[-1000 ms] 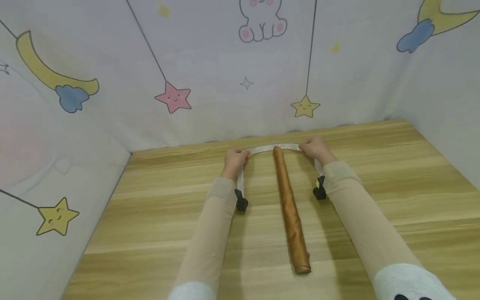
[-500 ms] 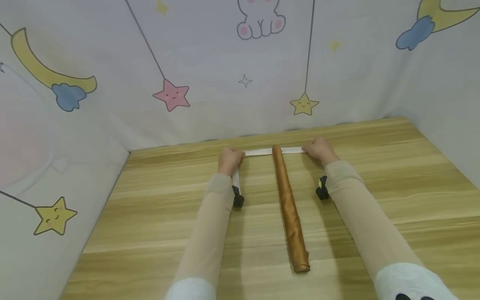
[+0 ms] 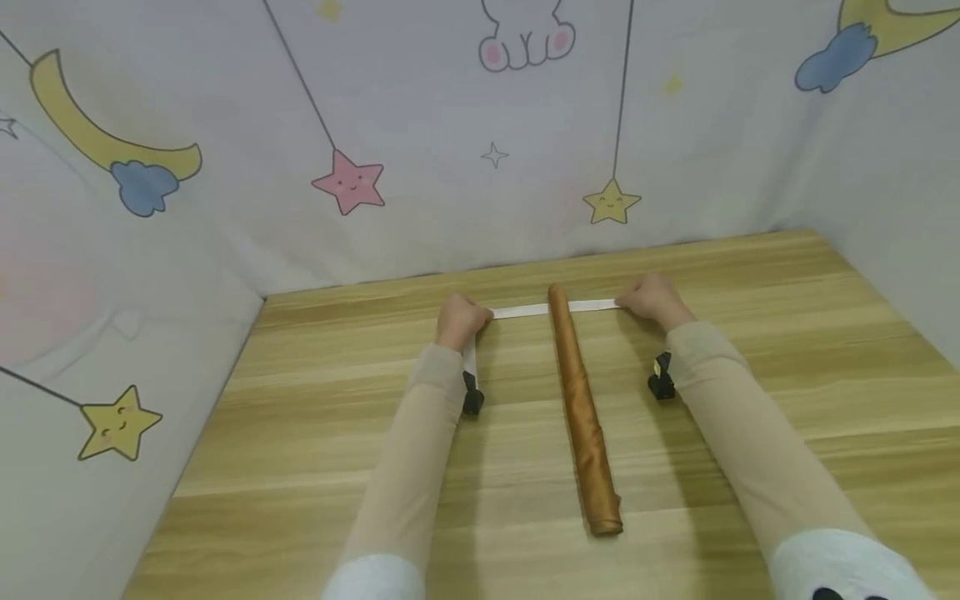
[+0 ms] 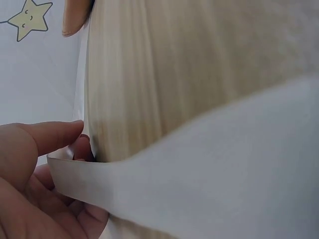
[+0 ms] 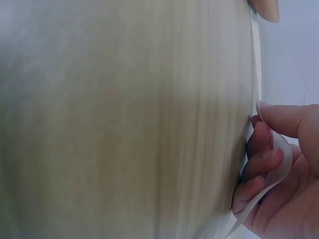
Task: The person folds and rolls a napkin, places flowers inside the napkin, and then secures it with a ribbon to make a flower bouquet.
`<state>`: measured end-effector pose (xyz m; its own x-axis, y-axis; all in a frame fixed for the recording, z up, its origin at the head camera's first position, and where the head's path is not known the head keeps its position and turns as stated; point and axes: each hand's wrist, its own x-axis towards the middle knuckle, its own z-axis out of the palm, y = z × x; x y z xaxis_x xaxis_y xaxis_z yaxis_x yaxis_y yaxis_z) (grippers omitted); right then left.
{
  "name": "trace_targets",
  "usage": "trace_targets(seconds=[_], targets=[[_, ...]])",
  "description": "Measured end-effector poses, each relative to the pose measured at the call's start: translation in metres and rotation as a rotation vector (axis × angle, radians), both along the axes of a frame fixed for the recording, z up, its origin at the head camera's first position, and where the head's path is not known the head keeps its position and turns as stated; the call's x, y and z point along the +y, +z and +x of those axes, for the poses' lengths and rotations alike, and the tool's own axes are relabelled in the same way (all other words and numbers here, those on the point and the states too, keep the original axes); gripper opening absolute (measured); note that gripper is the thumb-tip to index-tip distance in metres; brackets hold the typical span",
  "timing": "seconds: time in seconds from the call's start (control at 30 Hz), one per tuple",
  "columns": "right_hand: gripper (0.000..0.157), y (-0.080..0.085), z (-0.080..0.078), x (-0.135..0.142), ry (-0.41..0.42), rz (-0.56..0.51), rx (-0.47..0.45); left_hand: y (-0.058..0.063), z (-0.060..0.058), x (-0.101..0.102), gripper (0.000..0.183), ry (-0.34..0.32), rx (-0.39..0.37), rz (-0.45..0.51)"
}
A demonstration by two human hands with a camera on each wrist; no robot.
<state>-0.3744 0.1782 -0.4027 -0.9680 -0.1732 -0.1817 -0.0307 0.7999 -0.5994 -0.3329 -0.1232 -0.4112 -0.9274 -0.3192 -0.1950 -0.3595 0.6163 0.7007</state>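
A long, narrow roll of shiny copper-brown cloth (image 3: 583,417) lies lengthwise on the wooden table in the head view. A white ribbon (image 3: 521,311) runs nearly straight across under its far end. To the left of the roll, my left hand (image 3: 461,322) pinches the ribbon, and a tail of it hangs back toward the wrist. On the other side my right hand (image 3: 654,300) grips the ribbon between thumb and fingers. The right wrist view shows the ribbon (image 5: 280,162) looping through the curled fingers. Close to the left wrist camera, the ribbon (image 4: 209,169) fills much of the view.
Small black wrist cameras sit at the left wrist (image 3: 472,396) and right wrist (image 3: 662,379). A pale printed curtain (image 3: 450,225) borders the back of the wooden table (image 3: 315,433) and closes off both sides.
The ribbon has gone from a slack arc at the roll's far tip to a straighter line slightly nearer me, under the roll. My hands have moved farther apart, still holding it.
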Motion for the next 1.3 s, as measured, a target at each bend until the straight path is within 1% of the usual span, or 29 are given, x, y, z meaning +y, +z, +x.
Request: trace_targets(seconds=[0.1,0.23,0.37,0.43,0.5,0.67,0.77,0.9,0.93,1.1,1.17,1.3], targets=[[0.033,0.000,-0.001,0.002,0.016,-0.016,0.004,0.003,0.002,0.000,0.044,-0.009,-0.004,-0.010],[0.038,-0.001,0.000,0.005,0.028,-0.021,0.000,0.004,0.005,0.000,0.044,-0.021,-0.014,-0.020],[0.031,0.000,0.006,0.007,0.041,-0.012,0.012,0.002,0.008,-0.001,0.042,-0.037,-0.016,-0.005],[0.029,0.001,0.009,0.009,0.052,-0.009,0.019,0.001,0.009,-0.002,0.043,-0.052,-0.015,-0.010],[0.031,0.000,0.011,0.010,0.062,-0.002,0.020,0.000,0.011,-0.002,0.046,-0.065,-0.017,-0.016],[0.032,-0.002,0.015,0.014,0.089,0.014,0.025,0.000,0.017,-0.002,0.048,-0.114,-0.017,-0.067],[0.032,-0.003,0.017,0.016,0.106,0.016,0.023,0.002,0.023,-0.001,0.043,-0.128,-0.012,-0.069],[0.032,-0.002,0.023,0.018,0.121,0.015,0.009,0.004,0.031,-0.001,0.023,-0.140,-0.013,-0.057],[0.033,-0.001,0.025,0.018,0.125,0.019,0.006,0.005,0.033,-0.001,0.021,-0.148,-0.018,-0.057],[0.034,0.001,0.035,0.020,0.153,0.037,0.008,0.005,0.042,-0.002,0.034,-0.194,-0.039,-0.067],[0.034,0.001,0.039,0.022,0.171,0.039,0.016,0.004,0.046,-0.003,0.031,-0.207,-0.049,-0.068],[0.031,-0.001,0.047,0.026,0.202,0.015,0.015,0.003,0.051,-0.003,0.021,-0.227,-0.072,-0.086]])
